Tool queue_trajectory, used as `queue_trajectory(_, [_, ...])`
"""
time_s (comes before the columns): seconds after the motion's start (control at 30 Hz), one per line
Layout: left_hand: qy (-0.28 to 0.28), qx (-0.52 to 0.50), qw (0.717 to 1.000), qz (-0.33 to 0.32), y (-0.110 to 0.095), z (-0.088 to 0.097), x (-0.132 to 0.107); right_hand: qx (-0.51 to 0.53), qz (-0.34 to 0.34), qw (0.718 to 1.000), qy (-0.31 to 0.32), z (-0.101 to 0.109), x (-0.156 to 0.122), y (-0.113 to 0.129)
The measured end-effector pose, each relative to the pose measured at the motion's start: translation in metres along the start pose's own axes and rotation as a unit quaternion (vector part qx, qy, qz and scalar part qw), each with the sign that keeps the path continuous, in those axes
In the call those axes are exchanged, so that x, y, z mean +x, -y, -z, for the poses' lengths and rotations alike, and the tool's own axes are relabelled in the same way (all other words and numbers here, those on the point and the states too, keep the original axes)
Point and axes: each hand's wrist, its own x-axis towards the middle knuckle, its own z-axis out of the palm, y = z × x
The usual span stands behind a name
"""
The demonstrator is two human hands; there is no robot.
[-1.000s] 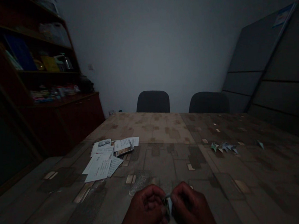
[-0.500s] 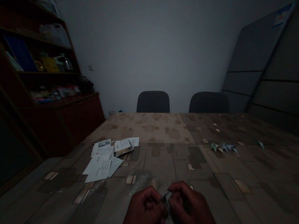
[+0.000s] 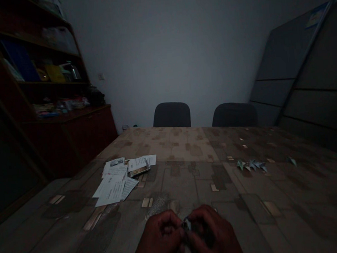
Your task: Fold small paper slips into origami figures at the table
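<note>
Close to the table's near side, my left hand (image 3: 163,235) and my right hand (image 3: 211,231) meet at their fingertips. Between them is a small piece of folded paper (image 3: 186,224), pale with dark print, mostly covered by the fingers. Thumb and forefinger of each hand pinch it from either side. Several small folded paper figures (image 3: 252,165) stand in a cluster on the right of the table, and one more paper figure (image 3: 291,161) lies apart from them. Their exact shape is too dark and small to tell.
Loose printed sheets and cards (image 3: 111,188) lie in a pile at the left of the patterned tablecloth (image 3: 185,180). Two dark chairs (image 3: 171,114) stand behind the far edge. A shelf cabinet (image 3: 75,134) is at the left, a grey fridge-like cabinet (image 3: 281,61) at the right.
The fingers of my right hand have closed further over the folded paper, and less of it shows. My left hand has barely moved, still pinching it.
</note>
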Motion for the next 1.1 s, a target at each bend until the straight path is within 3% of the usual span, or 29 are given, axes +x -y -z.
queue_trajectory(0.13, [0.044, -0.075, 0.996, 0.000, 0.007, 0.004, 0.006, 0.087, -0.086, 0.992, 0.007, 0.000, 0.001, 0.000])
queue_trajectory(0.27, [0.116, -0.156, 0.981, 0.005, 0.014, 0.010, 0.011, 0.256, -0.211, 0.943, 0.013, -0.004, 0.003, 0.000])
queue_trajectory(0.4, [0.114, -0.154, 0.981, 0.018, 0.012, 0.011, 0.009, 0.345, -0.236, 0.908, 0.024, -0.008, 0.002, 0.002])
queue_trajectory(0.53, [0.089, -0.123, 0.988, 0.019, 0.007, 0.004, 0.005, 0.332, -0.225, 0.916, 0.023, -0.008, 0.001, 0.004])
queue_trajectory(0.73, [-0.012, -0.058, 0.998, -0.030, 0.004, -0.002, 0.005, 0.274, -0.209, 0.938, 0.025, -0.003, 0.002, -0.001])
queue_trajectory(0.97, [-0.063, -0.051, 0.996, -0.026, 0.005, -0.003, 0.005, 0.149, -0.170, 0.974, -0.001, -0.005, 0.000, -0.001])
queue_trajectory(1.1, [-0.066, -0.066, 0.996, -0.015, 0.001, -0.004, 0.002, 0.090, -0.129, 0.987, -0.029, -0.004, -0.002, 0.001])
